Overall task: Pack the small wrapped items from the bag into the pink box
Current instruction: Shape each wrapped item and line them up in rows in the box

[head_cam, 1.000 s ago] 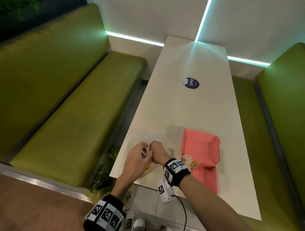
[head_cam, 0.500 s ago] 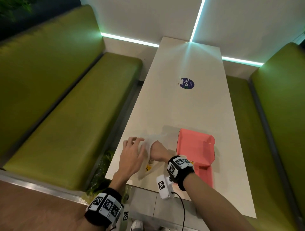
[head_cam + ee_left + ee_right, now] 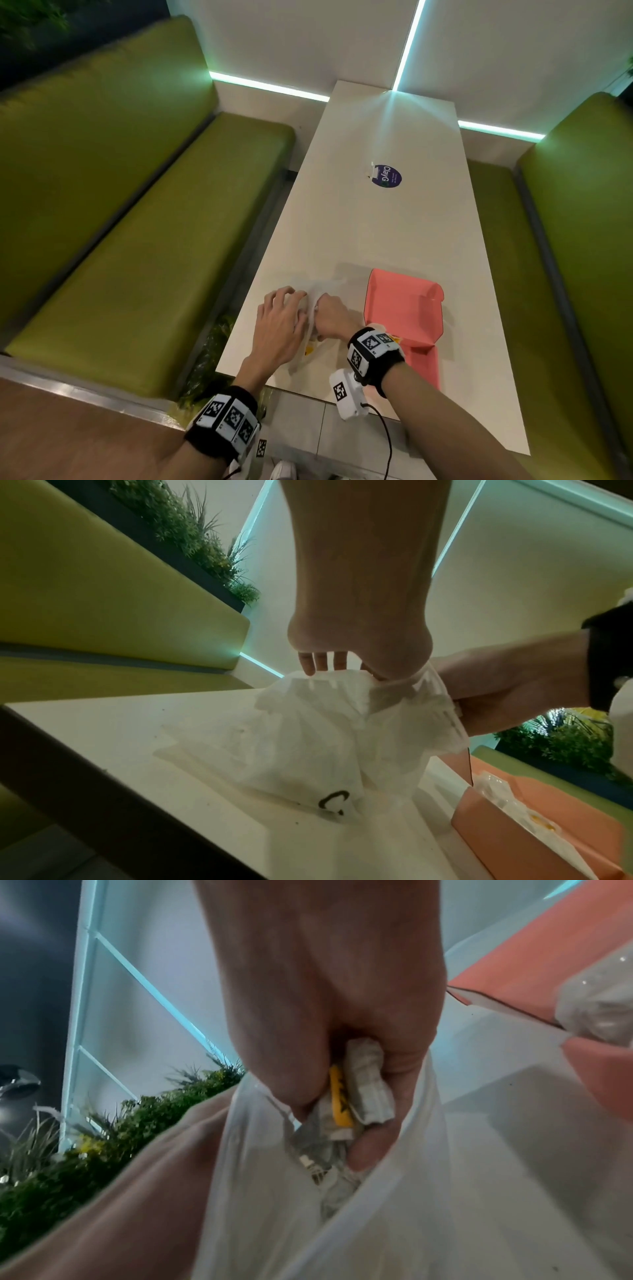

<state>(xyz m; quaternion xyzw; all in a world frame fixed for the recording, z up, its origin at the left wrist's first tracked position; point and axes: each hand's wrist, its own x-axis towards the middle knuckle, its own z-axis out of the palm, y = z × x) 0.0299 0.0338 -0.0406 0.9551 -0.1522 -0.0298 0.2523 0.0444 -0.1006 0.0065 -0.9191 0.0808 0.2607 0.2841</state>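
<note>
Gripping a small item in clear crinkled wrap with a yellow label (image 3: 356,1096), the right hand (image 3: 330,317) is sunk into the mouth of the thin white translucent plastic bag (image 3: 308,739), its fingers and thumb curled round the item. The left hand (image 3: 279,329) is just beside it on the bag's left side, fingers bent at the rim of the opening; from the left wrist view its fingertips (image 3: 322,662) touch the top edge of the plastic, but whether they pinch it I cannot tell. The bag lies crumpled on the near left corner of the long white counter (image 3: 359,233), a black letter C printed on its lower part.

Just right of the hands sits the pink cardboard box (image 3: 404,308), its lid flap standing open on the far side. More clear-wrapped pieces with yellow marks (image 3: 534,821) lie inside it.

Farther along the counter is a round dark blue sticker (image 3: 387,176). Green padded benches (image 3: 137,222) run along both sides, and thin teal light strips (image 3: 407,44) cross the white wall beyond.
</note>
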